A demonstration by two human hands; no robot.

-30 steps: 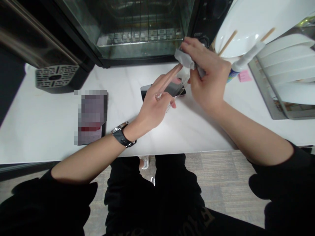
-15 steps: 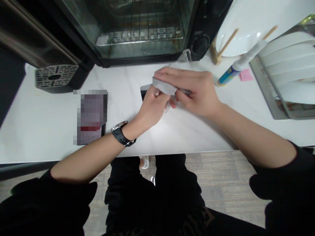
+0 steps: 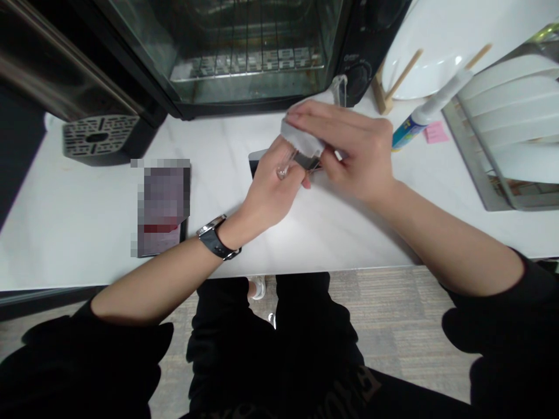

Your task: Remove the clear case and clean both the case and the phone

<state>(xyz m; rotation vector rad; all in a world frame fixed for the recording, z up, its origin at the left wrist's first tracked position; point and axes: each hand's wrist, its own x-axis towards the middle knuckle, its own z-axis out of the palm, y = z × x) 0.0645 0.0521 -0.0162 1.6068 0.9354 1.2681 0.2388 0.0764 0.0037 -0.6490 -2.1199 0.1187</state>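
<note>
My left hand [image 3: 274, 189] grips the near end of a clear plastic case [image 3: 285, 169] that looks like a phone case. Its far corner sticks up past my fingers, close to the oven's front. My right hand [image 3: 356, 142] presses a white tissue [image 3: 301, 138] against the case, fingers bent over the tissue's top. Something dark shows behind the clear plastic between the hands. On the counter, a flat dark slab with a pale edge [image 3: 253, 157] pokes out beside my left hand, the rest hidden beneath it.
A black toaster oven [image 3: 244, 107] stands behind the hands. At left are a machine with a drip tray [image 3: 102, 137] and a blurred-out phone-like rectangle [image 3: 165, 203]. To the right are a blue-labelled tube [image 3: 408, 132], a pink sticky note [image 3: 435, 132], a wooden stand [image 3: 384, 99] and racked white plates [image 3: 515, 105].
My right hand and the tissue have slid up and to the right along the case. The case's far corner has shifted the same way, and more of its near end shows.
</note>
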